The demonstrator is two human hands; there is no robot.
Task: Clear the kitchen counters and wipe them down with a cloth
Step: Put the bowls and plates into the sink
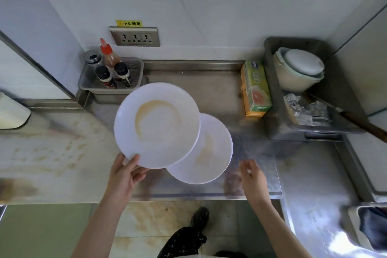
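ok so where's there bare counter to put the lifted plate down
Bare steel lies behind the plates, between the condiment tray and the wrap box. The stained counter left of the left hand is also open. The right side is crowded by the grey bin.

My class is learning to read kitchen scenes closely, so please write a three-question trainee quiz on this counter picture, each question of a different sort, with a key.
1. True or false: the left hand grips the upper plate at its near rim.
2. Which thing stands between the condiment tray and the grey bin? A) a kettle B) a green and orange box C) a pan
3. Fill in: the right hand holds ____ and hovers beside the lower plate.

Key: 1 true; 2 B; 3 nothing
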